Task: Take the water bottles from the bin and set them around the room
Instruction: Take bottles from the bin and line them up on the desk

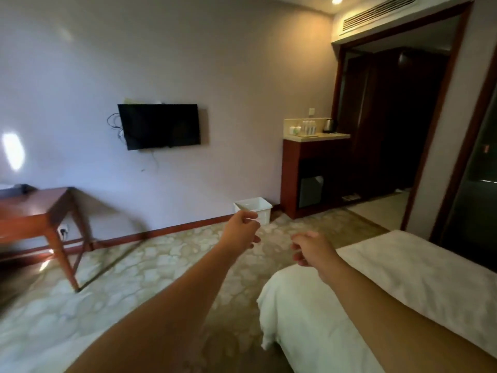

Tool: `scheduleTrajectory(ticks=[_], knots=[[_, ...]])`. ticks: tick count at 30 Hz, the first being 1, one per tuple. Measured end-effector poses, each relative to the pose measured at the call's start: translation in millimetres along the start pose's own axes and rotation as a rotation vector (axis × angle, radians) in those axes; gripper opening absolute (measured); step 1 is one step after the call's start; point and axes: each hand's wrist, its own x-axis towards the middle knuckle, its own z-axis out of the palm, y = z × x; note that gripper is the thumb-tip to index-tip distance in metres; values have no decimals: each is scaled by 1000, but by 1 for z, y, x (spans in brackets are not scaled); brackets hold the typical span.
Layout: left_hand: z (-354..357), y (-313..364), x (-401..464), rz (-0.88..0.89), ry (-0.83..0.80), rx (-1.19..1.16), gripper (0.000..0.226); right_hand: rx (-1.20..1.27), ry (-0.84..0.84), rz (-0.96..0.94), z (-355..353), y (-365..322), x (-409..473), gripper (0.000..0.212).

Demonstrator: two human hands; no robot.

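Note:
A white bin (257,207) stands on the carpet against the far wall, beside a dark wood cabinet (295,168). Several water bottles (309,127) stand upright on the cabinet's pale counter, next to a kettle (327,125). Both my arms reach forward over the carpet. My left hand (242,230) hovers in front of the bin, its fingers loosely curled and holding nothing. My right hand (312,250) is level with it, above the corner of the bed, also loosely curled and holding nothing. The inside of the bin is hidden from here.
A white bed (376,292) fills the lower right. A wooden table (40,211) stands at the left with a dark item on it. A television (159,126) hangs on the wall. A dark doorway (398,117) opens at the right, beyond the cabinet.

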Motion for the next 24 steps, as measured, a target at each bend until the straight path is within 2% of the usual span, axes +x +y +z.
scheduleTrajectory(ticks=[5,15,24], knots=[[-28,1,100,-22,105,-39,21,26,-79,-72,56,-29,123,11],[-69,-18,289,-47,242,-32,22,87,-221,-52,150,-78,336,11],[-114,-61,506,-27,239,-107,24,86,-190,-76,251,-104,544,13]])
